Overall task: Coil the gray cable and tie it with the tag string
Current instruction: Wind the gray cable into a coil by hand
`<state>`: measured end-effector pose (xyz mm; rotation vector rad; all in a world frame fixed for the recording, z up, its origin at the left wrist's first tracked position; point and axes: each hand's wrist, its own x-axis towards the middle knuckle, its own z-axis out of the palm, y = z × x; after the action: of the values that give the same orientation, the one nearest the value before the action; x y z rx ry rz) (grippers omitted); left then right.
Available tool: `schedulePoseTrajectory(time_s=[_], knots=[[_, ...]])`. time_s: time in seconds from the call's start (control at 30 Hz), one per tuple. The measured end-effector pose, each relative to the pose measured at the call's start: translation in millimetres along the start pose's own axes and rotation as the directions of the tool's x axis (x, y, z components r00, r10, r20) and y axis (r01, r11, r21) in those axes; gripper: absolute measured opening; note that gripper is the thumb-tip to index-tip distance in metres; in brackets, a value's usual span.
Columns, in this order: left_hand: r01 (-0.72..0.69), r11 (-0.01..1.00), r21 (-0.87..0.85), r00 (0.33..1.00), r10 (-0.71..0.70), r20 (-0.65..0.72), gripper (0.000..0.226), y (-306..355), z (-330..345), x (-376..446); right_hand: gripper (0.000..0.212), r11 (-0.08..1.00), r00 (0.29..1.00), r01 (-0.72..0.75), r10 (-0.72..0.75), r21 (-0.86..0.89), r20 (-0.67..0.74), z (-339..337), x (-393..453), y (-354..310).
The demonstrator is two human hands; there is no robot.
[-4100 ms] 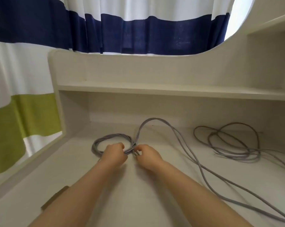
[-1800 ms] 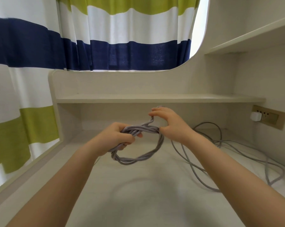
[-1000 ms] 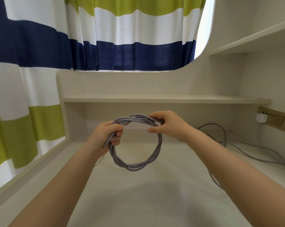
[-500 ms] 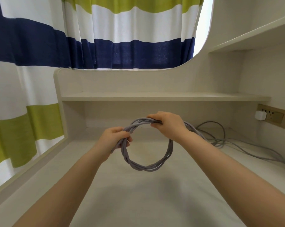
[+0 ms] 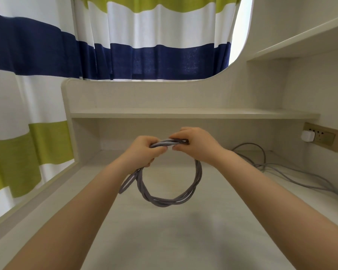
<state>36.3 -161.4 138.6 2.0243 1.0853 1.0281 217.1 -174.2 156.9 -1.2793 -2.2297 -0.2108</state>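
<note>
The gray cable [image 5: 170, 202] hangs as a twisted round coil in the air above the desk. My left hand [image 5: 144, 151] grips the top left of the coil, and my right hand [image 5: 193, 143] pinches the top just beside it, so both hands nearly touch. A short loop of the cable [image 5: 128, 182] sticks out below my left hand. No tag string shows in this view.
More gray cable [image 5: 261, 162] lies loose on the desk [image 5: 164, 240] at the back right. A white plug [image 5: 308, 136] sits in a wall socket on the right. A low shelf [image 5: 183, 114] runs across the back, with a striped curtain behind.
My hands have come closer together on top of the coil. The coil hangs lower below them, and a small loop now sticks out under my left hand.
</note>
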Motion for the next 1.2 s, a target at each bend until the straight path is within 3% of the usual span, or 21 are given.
schedulePoseTrajectory(time_s=[0.13,0.27,0.4,0.53,0.67,0.8,0.97,1.1,1.2], knots=[[0.008,0.963,-0.271,0.991,-0.044,-0.127,0.012,-12.8,-5.6,-1.6,0.028,0.965,0.987,-0.120,0.142,0.234,-0.080,-14.9,-6.2,17.7],[-0.009,0.892,-0.453,0.988,-0.061,-0.141,0.010,-20.3,-10.1,-5.1,0.024,0.789,0.947,-0.203,0.309,0.580,-0.089,-14.9,-12.9,26.4],[-0.019,0.848,-0.530,0.989,-0.063,-0.137,0.009,-20.9,-7.5,-8.1,0.038,0.643,0.917,-0.328,0.392,0.692,0.070,-12.9,-13.2,27.4],[-0.016,0.842,-0.539,0.983,-0.087,-0.164,0.017,-22.4,-7.4,-12.1,0.034,0.522,0.898,-0.410,0.373,0.748,0.232,-17.9,-11.9,27.0],[-0.010,0.854,-0.520,0.968,-0.123,-0.221,0.024,-22.0,-5.6,-12.4,0.044,0.333,0.827,-0.521,0.425,0.786,0.368,-18.2,-2.6,26.7],[-0.012,0.859,-0.512,0.953,-0.145,-0.265,0.023,-24.4,-5.0,-13.0,0.033,0.321,0.802,-0.580,0.387,0.749,0.455,-20.4,-2.0,29.4],[-0.013,0.830,-0.558,0.947,-0.169,-0.273,0.024,-28.5,-6.9,-14.2,0.027,0.326,0.802,-0.596,0.210,0.734,0.559,-23.5,-5.1,31.1],[0.001,0.759,-0.651,0.957,-0.190,-0.220,0.028,-27.3,-9.4,-13.7,0.025,0.477,0.857,-0.500,0.147,0.723,0.494,-23.5,-7.2,28.8],[0.040,0.698,-0.715,0.969,-0.201,-0.142,0.030,-25.9,-11.7,-14.7,0.024,0.698,0.910,-0.399,0.226,0.594,0.347,-25.7,-7.5,26.8]])
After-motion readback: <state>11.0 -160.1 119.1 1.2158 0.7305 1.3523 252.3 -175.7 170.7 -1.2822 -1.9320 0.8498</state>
